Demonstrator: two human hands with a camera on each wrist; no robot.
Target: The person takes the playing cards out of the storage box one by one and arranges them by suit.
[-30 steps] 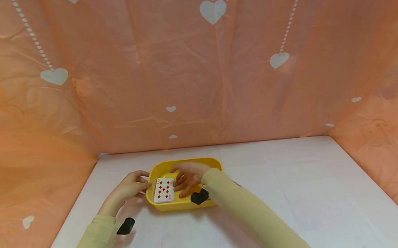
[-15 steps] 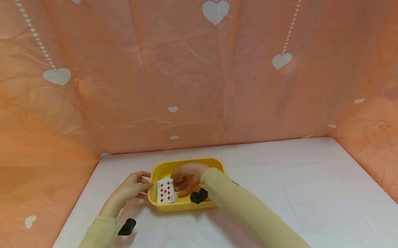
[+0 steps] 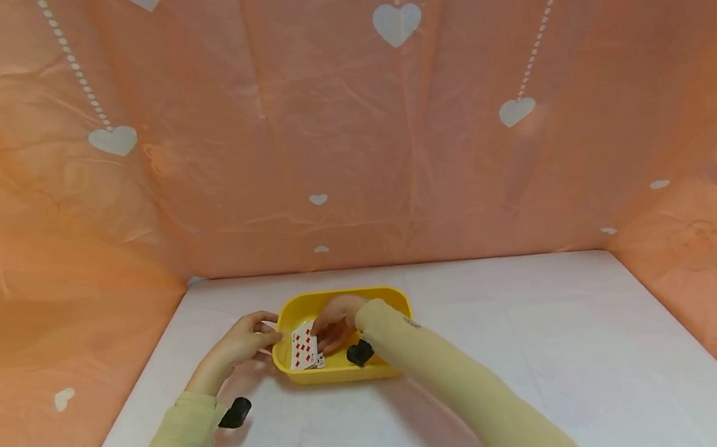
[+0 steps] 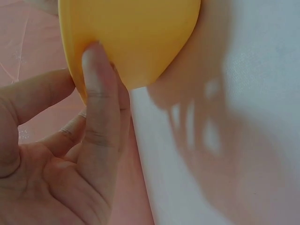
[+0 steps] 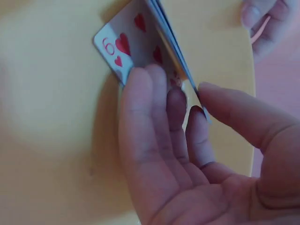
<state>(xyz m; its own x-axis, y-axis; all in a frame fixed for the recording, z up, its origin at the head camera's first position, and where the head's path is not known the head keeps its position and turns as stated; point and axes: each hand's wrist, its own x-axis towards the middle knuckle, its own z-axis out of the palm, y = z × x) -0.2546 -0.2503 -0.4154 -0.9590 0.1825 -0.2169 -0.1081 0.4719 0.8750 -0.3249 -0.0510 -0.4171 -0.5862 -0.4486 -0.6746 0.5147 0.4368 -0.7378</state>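
Observation:
A yellow plastic basin [image 3: 342, 375] stands on the white table, with playing cards [image 3: 303, 348] at its left end. My left hand [image 3: 236, 344] holds the basin's left rim, thumb at the edge and a finger against the outer wall [image 4: 136, 37]. Inside the basin, my right hand [image 3: 338, 320] pinches a few cards, tilted up and seen nearly edge-on [image 5: 174, 42] in the right wrist view. Beneath them a six of hearts [image 5: 123, 44] shows, partly covered by my fingers. In the head view the top card carries red diamonds.
A white cloth [image 3: 545, 350] covers the table. Orange curtains [image 3: 349, 143] with pale hearts hang at the back and both sides. A black wrist mount [image 3: 235, 413] sits under the left sleeve, another [image 3: 360, 353] under the right.
The right hand's fingers have closed in on the cards from a looser, spread pose. The cards have lifted and tilted, and another card shows beneath. The left hand stays on the rim.

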